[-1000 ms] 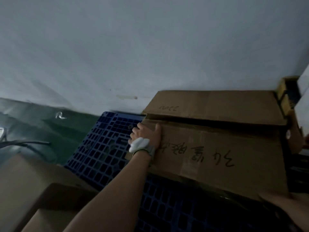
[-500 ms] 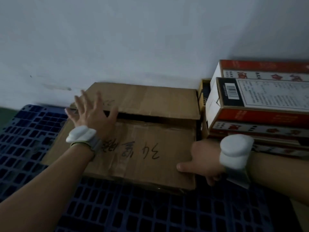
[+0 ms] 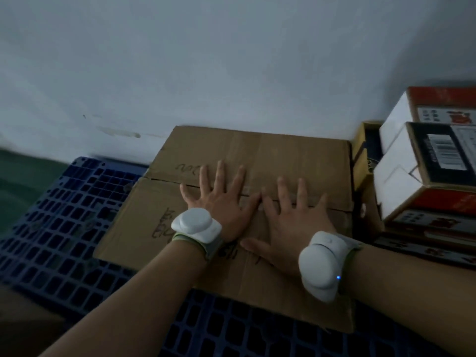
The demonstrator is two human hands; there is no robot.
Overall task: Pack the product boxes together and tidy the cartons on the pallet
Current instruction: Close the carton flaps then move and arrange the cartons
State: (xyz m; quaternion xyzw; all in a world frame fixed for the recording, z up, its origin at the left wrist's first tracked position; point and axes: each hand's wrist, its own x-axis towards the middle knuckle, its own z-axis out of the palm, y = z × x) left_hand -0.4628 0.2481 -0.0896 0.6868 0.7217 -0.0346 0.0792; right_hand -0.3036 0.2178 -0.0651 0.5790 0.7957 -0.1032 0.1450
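Note:
A brown cardboard carton lies on the blue plastic pallet, its two top flaps closed with a seam across the middle and handwriting on the near flap. My left hand rests flat on the seam with fingers spread. My right hand lies flat beside it on the same carton, fingers spread too. Both wrists carry white bands. Red, white and black product boxes are stacked at the right, against the carton's right side.
A pale wall rises straight behind the carton and boxes. A small yellow box stands between the carton and the stack. Green floor shows at the left. A brown carton corner sits at the lower left.
My left hand slid from the carton's left edge to its middle. My right hand left the right front corner and laid flat on top. The flap gap has closed.

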